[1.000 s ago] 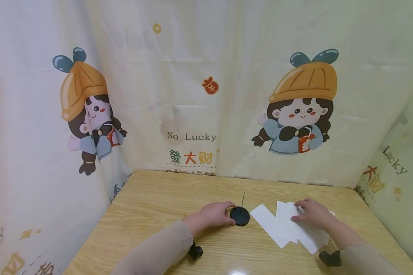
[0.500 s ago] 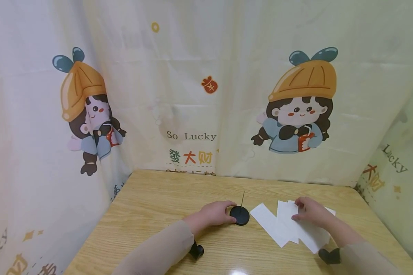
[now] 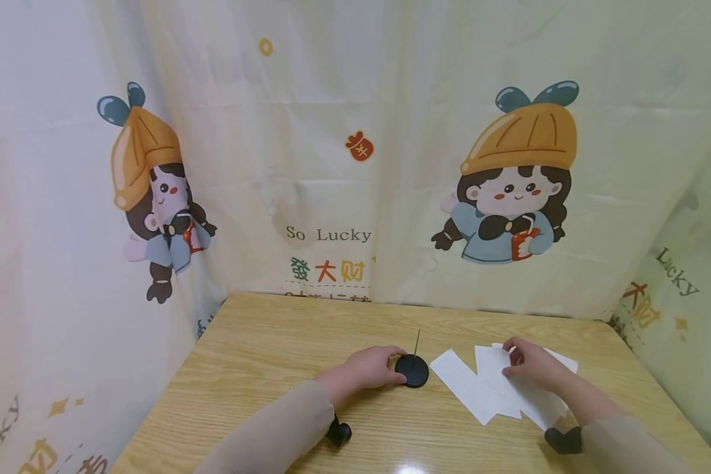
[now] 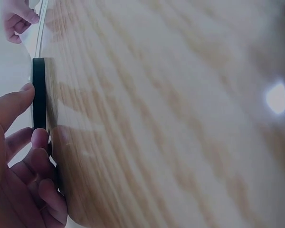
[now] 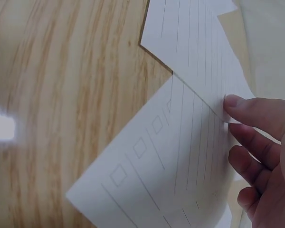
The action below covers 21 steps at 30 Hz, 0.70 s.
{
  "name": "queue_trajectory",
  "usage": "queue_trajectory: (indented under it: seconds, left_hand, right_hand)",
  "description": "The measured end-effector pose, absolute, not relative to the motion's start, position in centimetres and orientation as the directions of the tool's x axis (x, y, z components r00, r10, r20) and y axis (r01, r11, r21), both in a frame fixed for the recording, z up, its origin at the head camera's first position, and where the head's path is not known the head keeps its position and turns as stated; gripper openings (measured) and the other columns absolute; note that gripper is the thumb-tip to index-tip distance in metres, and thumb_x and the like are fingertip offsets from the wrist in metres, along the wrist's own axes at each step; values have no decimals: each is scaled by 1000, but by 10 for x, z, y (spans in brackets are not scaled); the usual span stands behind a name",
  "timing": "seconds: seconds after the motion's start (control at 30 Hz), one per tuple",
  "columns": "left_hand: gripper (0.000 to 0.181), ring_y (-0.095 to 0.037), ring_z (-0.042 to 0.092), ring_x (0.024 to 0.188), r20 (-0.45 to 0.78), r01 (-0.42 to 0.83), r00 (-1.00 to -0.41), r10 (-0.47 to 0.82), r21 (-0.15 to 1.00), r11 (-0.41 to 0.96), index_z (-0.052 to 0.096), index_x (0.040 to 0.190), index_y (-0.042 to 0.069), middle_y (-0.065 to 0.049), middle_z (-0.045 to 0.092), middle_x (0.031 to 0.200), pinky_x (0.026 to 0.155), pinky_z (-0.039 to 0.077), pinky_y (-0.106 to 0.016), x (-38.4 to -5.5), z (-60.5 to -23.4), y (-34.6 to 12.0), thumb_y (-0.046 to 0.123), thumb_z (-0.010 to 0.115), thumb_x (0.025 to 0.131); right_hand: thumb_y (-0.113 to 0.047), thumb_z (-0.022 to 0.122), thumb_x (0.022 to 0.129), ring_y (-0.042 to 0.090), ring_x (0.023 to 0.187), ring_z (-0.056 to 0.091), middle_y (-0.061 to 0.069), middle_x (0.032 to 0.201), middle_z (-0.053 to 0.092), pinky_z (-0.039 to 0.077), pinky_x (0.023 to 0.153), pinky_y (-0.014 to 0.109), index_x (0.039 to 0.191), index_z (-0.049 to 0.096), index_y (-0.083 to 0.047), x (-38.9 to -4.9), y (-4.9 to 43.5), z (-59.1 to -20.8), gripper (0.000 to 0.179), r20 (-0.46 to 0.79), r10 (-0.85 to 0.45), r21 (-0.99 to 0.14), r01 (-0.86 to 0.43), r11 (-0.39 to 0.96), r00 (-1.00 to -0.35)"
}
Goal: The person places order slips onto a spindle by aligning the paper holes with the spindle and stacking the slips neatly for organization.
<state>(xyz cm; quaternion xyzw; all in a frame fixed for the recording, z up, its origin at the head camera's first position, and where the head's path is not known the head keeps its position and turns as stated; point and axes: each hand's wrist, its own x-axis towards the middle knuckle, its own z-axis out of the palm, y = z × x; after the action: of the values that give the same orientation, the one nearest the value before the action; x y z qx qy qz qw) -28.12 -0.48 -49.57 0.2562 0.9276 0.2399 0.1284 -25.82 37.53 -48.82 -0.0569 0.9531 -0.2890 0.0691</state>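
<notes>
Since the earlier frame, the right hand (image 3: 536, 365) has been drawn slightly back along the paper slips (image 3: 488, 388), and the edge of the top slip (image 5: 199, 90) is now pinched and lifted between thumb and fingers (image 5: 249, 111). The left hand (image 3: 367, 367) has been kept where it was, its fingers curled against the rim of the black round base (image 3: 412, 370), from which a thin spike (image 3: 416, 342) stands upright. The slips are spread overlapping on the wooden desk (image 3: 272, 355), just to the right of the base.
</notes>
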Motion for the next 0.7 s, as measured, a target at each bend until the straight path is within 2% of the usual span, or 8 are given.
queue_trajectory:
  seconds: [0.17,0.37,0.53,0.7]
  left_hand:
    - [57,-8,49,59,-115,412,-839,532,504,759,58,137,29,9,56,66,60,37,-27,-281,-497,-4,44,76,85]
    - [57,-8,48,60,-114,414,-839,531,499,761,58,137,29,9,55,67,60,37,-27,-281,-498,-3,45,76,85]
    - [57,-8,47,60,-111,414,-842,527,494,765,58,137,29,8,54,68,60,36,-27,-280,-496,-3,45,76,85]
    - [56,-9,46,61,-111,409,-845,523,497,766,58,136,28,7,53,69,60,36,-28,-279,-496,-3,44,76,85]
  right_hand:
    - [-12,79,83,20,77,51,5,86,56,43,69,34,115,55,-1,-256,375,-490,42,-77,-156,-586,-81,806,-985]
    - [-14,72,90,18,74,55,6,87,57,45,61,27,117,55,4,-252,378,-487,37,-80,-159,-704,-57,707,-984]
    - [-13,68,94,21,76,61,8,92,59,47,62,30,122,53,8,-250,379,-482,38,-94,-159,-784,-26,620,-983]
    - [-15,67,95,22,78,59,10,97,60,49,64,32,127,53,7,-248,376,-479,42,-112,-118,-794,18,607,-987]
